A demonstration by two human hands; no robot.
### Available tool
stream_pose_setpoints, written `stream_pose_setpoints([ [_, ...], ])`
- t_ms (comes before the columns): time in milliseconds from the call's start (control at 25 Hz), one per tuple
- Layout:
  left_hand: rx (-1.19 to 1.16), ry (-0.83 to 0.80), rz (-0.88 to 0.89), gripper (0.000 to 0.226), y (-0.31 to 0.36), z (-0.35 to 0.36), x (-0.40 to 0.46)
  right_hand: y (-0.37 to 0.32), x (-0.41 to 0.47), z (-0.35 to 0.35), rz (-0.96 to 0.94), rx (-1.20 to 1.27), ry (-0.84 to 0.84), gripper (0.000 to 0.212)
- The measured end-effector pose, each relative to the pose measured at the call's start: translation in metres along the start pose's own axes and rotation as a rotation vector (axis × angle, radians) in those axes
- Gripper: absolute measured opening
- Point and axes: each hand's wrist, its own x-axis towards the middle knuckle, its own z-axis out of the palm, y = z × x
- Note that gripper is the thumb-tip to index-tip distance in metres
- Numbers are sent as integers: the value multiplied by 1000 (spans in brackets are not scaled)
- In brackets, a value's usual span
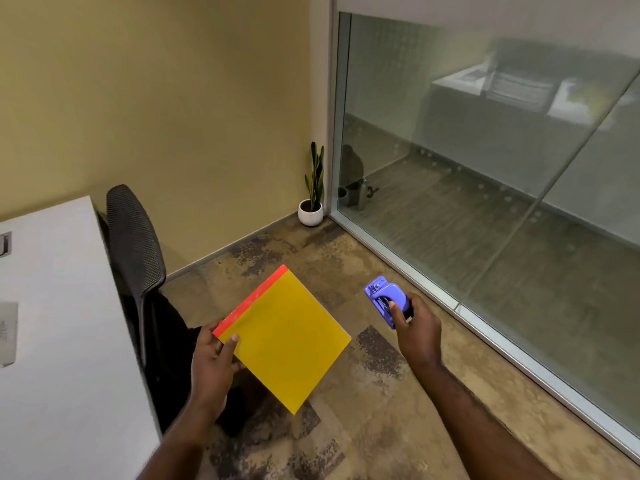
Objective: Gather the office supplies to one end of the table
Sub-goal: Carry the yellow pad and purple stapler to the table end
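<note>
I am holding two of the supplies off the table at once, out over the carpeted floor (346,393) beside it. My left hand (211,368) is pinching the yellow notepad (287,341) at the corner nearest me, thumb on top just under its red binding strip, so the pad is hanging flat and tilted in the air, clear of the table (62,341) to its left. My right hand (417,327) is wrapped around the purple stapler (386,297), fingers closed on its rear half and its front end pointing away from me. Neither thing is touching a surface. As I judge it, the gathering is partway through: these two are collected but not yet set down at any end of the table. What is showing of the tabletop is mostly bare, with only something pale and flat at its far left edge, too cut off for me to name, so I cannot tell how many supplies are waiting elsewhere. The black mesh chair (135,247) is standing between me and the table's side, near the notepad.
</note>
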Motion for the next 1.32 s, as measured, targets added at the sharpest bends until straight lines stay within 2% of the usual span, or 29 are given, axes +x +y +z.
stream_pose_setpoints([
  [360,-5,53,-32,24,9,84,140,8,148,70,-5,43,-41,3],
  [600,-45,102,-64,24,26,102,253,-20,253,140,-68,53,-103,6],
  [880,-39,286,-26,22,55,86,362,-64,359,237,-105,100,-206,15],
  [1040,-28,375,7,21,66,82,424,-89,427,305,-198,144,-277,17],
  [1320,-45,635,50,29,99,77,511,-149,527,431,-315,269,-532,17],
])
